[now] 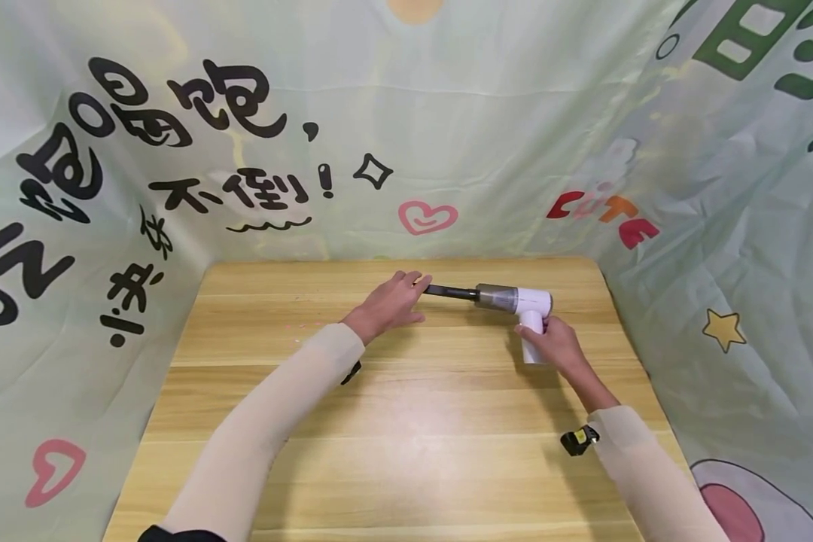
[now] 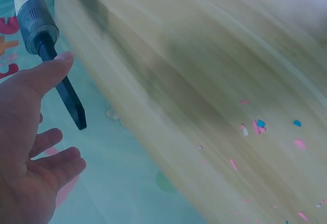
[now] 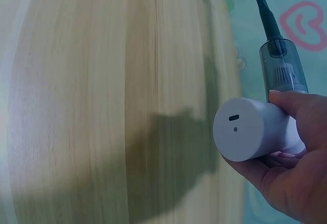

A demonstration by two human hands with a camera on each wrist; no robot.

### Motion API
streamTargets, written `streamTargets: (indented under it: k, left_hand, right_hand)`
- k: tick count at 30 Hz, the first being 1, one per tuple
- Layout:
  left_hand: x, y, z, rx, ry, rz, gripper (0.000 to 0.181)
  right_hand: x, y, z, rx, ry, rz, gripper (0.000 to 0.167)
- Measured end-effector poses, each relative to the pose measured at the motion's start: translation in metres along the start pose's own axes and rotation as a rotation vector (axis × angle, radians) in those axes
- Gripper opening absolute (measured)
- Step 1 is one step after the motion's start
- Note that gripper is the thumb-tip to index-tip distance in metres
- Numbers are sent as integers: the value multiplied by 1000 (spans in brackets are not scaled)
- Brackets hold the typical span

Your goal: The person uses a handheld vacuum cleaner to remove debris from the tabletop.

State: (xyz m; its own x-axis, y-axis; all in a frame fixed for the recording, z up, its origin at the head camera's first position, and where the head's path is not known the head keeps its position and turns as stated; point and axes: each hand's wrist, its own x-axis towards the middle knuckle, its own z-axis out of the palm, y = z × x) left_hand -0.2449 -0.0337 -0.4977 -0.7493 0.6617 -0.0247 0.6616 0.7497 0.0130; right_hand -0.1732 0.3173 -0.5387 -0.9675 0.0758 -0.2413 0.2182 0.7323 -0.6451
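Holding a white plastic handheld vacuum [image 1: 525, 300], ribbed part [image 3: 285, 74] inside its smoky transparent cup [image 1: 497, 296], the right grip [image 1: 558, 342] is at one o'clock, near the wooden tabletop [image 1: 413, 482]'s far edge; the left grip [image 1: 393, 302] spreads wide.

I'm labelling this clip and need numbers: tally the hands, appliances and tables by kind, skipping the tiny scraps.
Left hand and right hand: 2
Handheld vacuum: 1
Wooden table: 1
Total: 4
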Motion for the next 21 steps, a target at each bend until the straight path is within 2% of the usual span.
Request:
streamTargets:
  k: [11,21]
  left_hand:
    - [6,4,3,-1,13,20,76]
    - [9,13,3,-11,5,48,58]
  right_hand:
    - [-4,-12,12,22,0,-31,63]
    - [-12,-26,17,12,16,-78,61]
